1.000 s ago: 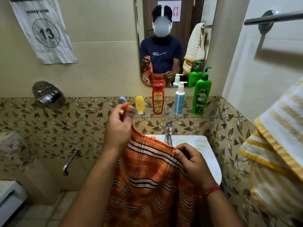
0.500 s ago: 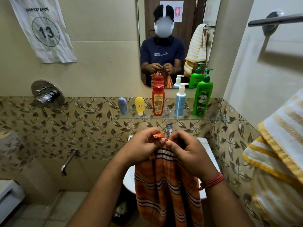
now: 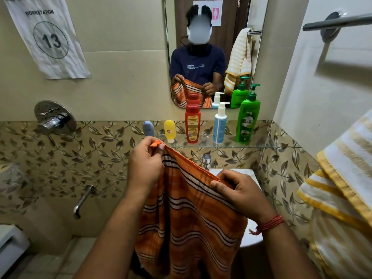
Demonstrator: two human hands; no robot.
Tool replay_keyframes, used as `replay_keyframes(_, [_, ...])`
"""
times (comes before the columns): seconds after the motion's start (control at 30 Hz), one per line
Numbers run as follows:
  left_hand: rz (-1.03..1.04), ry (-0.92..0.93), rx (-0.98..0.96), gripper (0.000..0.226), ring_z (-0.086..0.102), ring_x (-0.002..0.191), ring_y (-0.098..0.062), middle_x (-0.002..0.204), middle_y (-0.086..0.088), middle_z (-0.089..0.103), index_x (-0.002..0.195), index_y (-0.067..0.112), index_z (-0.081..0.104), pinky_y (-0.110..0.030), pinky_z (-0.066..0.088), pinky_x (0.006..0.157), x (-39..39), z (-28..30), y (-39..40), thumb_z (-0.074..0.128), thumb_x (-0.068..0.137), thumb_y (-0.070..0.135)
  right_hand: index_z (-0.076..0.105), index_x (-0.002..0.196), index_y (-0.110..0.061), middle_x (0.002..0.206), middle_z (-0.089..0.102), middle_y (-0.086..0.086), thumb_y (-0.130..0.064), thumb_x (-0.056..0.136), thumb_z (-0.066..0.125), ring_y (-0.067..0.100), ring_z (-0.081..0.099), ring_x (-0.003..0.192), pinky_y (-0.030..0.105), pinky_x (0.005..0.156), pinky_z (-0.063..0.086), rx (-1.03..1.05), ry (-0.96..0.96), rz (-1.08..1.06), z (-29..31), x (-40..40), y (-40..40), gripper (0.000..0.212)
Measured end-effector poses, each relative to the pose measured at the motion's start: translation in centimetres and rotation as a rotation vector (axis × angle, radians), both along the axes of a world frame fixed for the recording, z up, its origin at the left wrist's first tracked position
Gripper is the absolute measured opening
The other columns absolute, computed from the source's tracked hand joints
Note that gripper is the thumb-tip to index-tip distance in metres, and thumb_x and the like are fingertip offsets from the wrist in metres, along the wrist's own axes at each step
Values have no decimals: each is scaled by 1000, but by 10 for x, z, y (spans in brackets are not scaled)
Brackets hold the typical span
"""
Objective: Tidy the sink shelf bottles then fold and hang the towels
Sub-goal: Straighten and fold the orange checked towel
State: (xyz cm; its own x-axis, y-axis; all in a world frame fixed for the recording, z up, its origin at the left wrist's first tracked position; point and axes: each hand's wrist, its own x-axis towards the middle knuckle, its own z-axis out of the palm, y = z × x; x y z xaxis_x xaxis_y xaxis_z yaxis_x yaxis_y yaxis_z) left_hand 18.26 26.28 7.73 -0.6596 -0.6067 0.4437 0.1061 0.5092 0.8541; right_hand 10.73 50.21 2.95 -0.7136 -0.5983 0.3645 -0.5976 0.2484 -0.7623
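An orange striped towel (image 3: pixel 191 222) hangs in front of the sink. My left hand (image 3: pixel 146 163) pinches its top corner, raised near the glass shelf (image 3: pixel 261 145). My right hand (image 3: pixel 240 193) grips the top edge lower down and to the right. On the shelf several bottles stand in a row: a grey tube (image 3: pixel 148 128), a yellow tube (image 3: pixel 169 130), a red bottle (image 3: pixel 192 123), a blue pump bottle (image 3: pixel 220 125) and a green pump bottle (image 3: pixel 247 119). A yellow striped towel (image 3: pixel 342 188) hangs at the right.
A metal towel bar (image 3: pixel 338 22) runs along the right wall, above the yellow towel. The white sink (image 3: pixel 249 174) and its tap (image 3: pixel 206 161) sit below the shelf. A mirror (image 3: pixel 213 51) hangs above. A wall valve (image 3: pixel 53 117) and spout (image 3: pixel 82 200) are at the left.
My hands were together at the towel's top half a second ago. They have now moved apart, the left up and left, the right down and right, spreading the towel's edge.
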Motion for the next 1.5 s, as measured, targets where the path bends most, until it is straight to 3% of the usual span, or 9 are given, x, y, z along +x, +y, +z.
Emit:
replay_keyframes(0.17, [205,98,-24,9,63,75,-5,80,11,66,90,24,64,-21,44,61,-4,4,-21,63,98,20,66,83,-30,78,66,-12,-56,88,57,7,63,74,28,62,52,52,25,-1,0,0,-2,28])
replay_keyframes(0.4, [301,101,-3,8,59,76,1,81,14,64,90,25,63,-21,43,62,-5,-1,-41,63,98,22,68,82,-28,77,68,-11,-43,95,58,7,63,75,21,63,49,75,46,-40,-3,-8,0,22])
replay_keyframes(0.53, [298,73,13,8,59,77,-1,82,14,64,91,25,63,-20,44,63,-6,-4,-46,63,98,21,69,85,-27,78,68,-6,-44,96,56,9,62,75,32,66,51,66,36,-39,-1,-9,0,24])
replay_keyframes(0.7, [297,60,57,4,61,81,-4,87,10,67,96,21,66,-21,45,65,-7,-6,-51,62,99,22,62,113,-46,73,54,-8,-50,92,56,5,50,64,18,58,40,29,54,24,6,-5,3,22])
replay_keyframes(0.8, [296,48,62,4,59,81,0,86,14,64,96,24,64,-20,41,63,-8,-6,-49,62,99,22,61,127,-47,89,62,-30,-50,91,60,0,60,80,16,69,50,161,86,123,11,-2,2,36])
replay_keyframes(0.9, [293,49,63,7,56,78,5,82,17,62,94,26,63,-20,39,61,-10,-6,-45,62,99,22,61,134,-37,117,71,-16,-41,92,67,3,68,96,33,82,57,257,69,159,12,0,-1,43])
replay_keyframes(1.2, [270,44,64,10,58,78,1,81,16,63,91,26,62,-22,42,61,-15,-8,-45,63,99,21,54,136,-50,133,64,-18,-14,98,59,5,64,116,38,95,54,215,82,177,13,2,3,53])
replay_keyframes(1.3, [256,44,75,8,59,79,0,83,15,64,92,26,62,-22,44,63,-17,-8,-44,63,99,21,49,134,-59,130,67,-16,-21,98,58,13,70,95,41,83,55,283,82,154,8,-1,0,54])
replay_keyframes(1.5, [255,43,60,8,58,77,3,82,15,65,91,26,64,-19,40,61,-19,-9,-38,63,98,23,40,137,-64,130,66,-15,-43,98,56,5,64,107,33,91,55,311,59,63,-5,-7,-9,47])
